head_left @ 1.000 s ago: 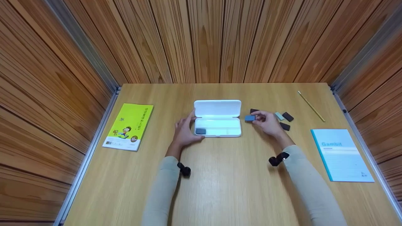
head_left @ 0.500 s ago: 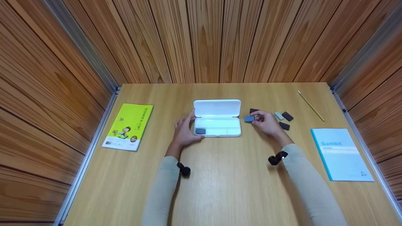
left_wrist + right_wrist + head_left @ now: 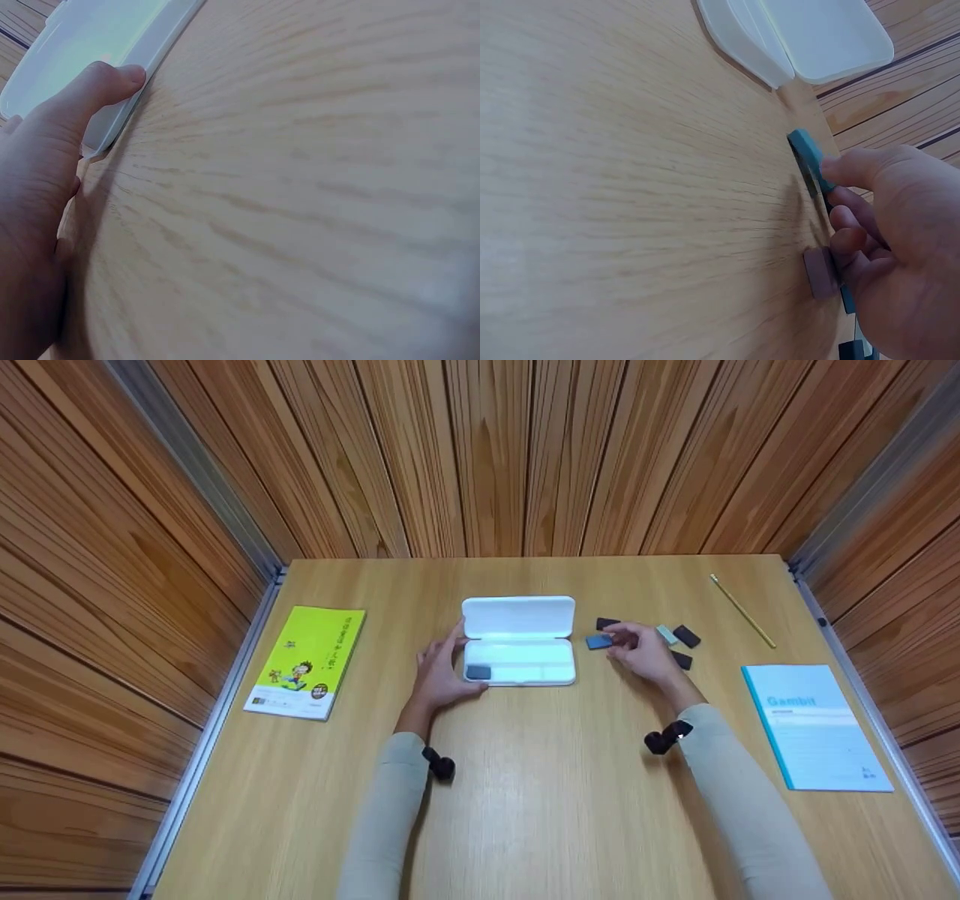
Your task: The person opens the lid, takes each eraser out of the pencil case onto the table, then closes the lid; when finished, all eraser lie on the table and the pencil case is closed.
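Observation:
A white pencil case point(image 3: 520, 684) lies with its lid up on the table, and a dark grey block point(image 3: 478, 672) sits at the left of its tray. My left hand point(image 3: 441, 675) holds the case's left end, thumb on the front edge. To the right of the case, my right hand point(image 3: 646, 652) pinches a small blue eraser-shaped block point(image 3: 599, 642) by its right end, thumb against it in the right wrist view. Just behind that is a dark block point(image 3: 607, 624). A pale green block point(image 3: 666, 635) and dark blocks point(image 3: 686, 636) lie beyond the right hand.
A yellow-green book point(image 3: 306, 660) lies at the left. On the right are a light blue notebook point(image 3: 816, 727) and, farther back, a pencil point(image 3: 742, 611). Wood-panelled walls stand behind and beside the table.
My right hand moves the blue block slightly, first toward me, then back and to the right, and the block turns a little. The left hand stays on the pencil case.

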`<state>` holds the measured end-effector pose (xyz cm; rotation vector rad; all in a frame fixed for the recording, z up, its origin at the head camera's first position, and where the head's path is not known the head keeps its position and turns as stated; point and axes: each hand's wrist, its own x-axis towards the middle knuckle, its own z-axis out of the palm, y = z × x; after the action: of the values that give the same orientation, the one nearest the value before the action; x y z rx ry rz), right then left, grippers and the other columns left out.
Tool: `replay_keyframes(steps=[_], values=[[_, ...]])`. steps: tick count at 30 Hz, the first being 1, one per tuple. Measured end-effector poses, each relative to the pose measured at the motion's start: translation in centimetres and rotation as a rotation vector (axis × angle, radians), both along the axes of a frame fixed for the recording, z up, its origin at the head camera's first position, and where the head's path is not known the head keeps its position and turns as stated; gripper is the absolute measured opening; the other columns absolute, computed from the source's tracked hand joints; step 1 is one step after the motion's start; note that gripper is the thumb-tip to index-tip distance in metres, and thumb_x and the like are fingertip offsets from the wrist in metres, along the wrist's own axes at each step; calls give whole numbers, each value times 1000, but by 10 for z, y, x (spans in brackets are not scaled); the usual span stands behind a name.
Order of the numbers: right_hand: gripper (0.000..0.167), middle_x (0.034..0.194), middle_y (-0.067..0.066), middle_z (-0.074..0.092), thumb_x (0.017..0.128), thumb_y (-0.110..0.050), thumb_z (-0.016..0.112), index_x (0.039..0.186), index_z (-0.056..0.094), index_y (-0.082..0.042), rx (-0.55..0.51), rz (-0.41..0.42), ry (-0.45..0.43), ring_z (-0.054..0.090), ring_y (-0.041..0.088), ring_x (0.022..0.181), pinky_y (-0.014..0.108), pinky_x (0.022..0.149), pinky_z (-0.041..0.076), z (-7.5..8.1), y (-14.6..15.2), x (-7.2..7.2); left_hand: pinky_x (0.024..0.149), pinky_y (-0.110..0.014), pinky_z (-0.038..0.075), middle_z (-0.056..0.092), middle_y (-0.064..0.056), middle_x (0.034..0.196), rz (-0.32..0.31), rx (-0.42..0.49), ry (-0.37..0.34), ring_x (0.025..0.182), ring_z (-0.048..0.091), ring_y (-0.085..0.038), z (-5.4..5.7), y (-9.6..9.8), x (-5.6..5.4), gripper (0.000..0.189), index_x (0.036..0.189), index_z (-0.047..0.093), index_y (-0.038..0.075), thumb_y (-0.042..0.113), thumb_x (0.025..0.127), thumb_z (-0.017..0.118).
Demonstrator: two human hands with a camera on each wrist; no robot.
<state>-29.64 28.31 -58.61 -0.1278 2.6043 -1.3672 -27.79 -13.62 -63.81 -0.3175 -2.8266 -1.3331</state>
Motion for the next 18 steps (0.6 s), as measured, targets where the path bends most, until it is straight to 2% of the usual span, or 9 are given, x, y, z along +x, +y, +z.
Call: replay_keyframes(steps=[10,18], values=[[41,137,22,68,110,-7,70,151,69,-10,0,-12,-21,56,27,107,21,79,49,2,0,1,132,-63,18,65,2,164,7,-2,-17,153,49,-31,1,2,1,131,181,20,39,49,78,99],[41,139,22,67,112,-11,69,152,67,-10,-4,14,-7,57,27,109,23,81,49,9,-1,3,134,-64,16,65,0,163,0,13,-13,152,49,-32,2,0,1,131,181,20,39,48,78,100]])
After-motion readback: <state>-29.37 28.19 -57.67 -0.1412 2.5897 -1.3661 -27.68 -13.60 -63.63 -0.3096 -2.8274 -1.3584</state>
